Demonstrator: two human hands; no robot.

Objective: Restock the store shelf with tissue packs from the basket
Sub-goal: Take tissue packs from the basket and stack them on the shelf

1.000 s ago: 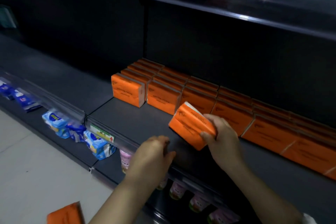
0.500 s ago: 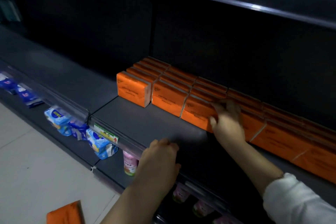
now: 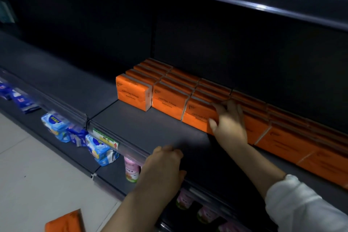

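Orange tissue packs (image 3: 169, 98) stand on edge in rows along the back of the dark shelf (image 3: 143, 128). My right hand (image 3: 228, 120) rests against the front pack of the third row (image 3: 197, 117), fingers over its top edge and thumb on its front face. My left hand (image 3: 163, 165) lies palm down on the shelf's front lip, holding nothing. Another orange pack (image 3: 66, 222) shows at the bottom left corner, low near the floor; the basket itself is out of view.
A price label strip (image 3: 105, 138) runs along the shelf front. On the shelf below sit blue-and-white packets (image 3: 56, 124) and pink bottles (image 3: 131, 169). An upper shelf (image 3: 244, 0) overhangs. Pale floor tiles (image 3: 37, 184) lie at the left.
My right hand carried a tilted orange pack back from the shelf front and set it upright at the front of the third row. My left hand stayed on the shelf lip.
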